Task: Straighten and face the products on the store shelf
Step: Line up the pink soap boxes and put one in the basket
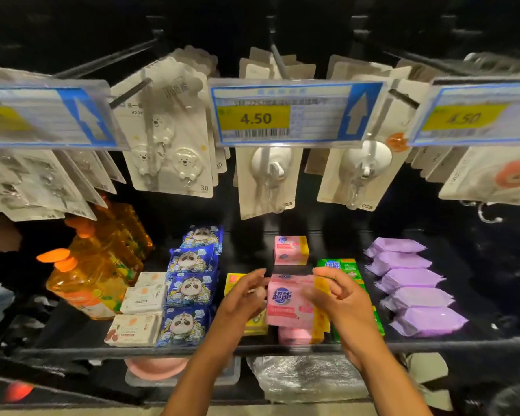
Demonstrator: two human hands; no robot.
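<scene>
Both forearms reach in from six o'clock; the right hand point(339, 298) pinches the yellow end of a pink soap pack point(287, 303), lifted over a second pink pack point(294, 337) at the shelf point(132, 351) front; the left hand point(243, 297) lies loose-fingered at its nine o'clock edge, gripping nothing. Likely midway: blue panda packs point(191, 285) at nine o'clock and purple packs point(412, 285) at three o'clock look lined up; the yellow pack point(231, 280) and green packs point(342, 267), half hidden by the hands, seem left, as do the skewed white packs point(143, 298). Hanging hook cards point(168, 139) at twelve o'clock crowd the reach.
</scene>
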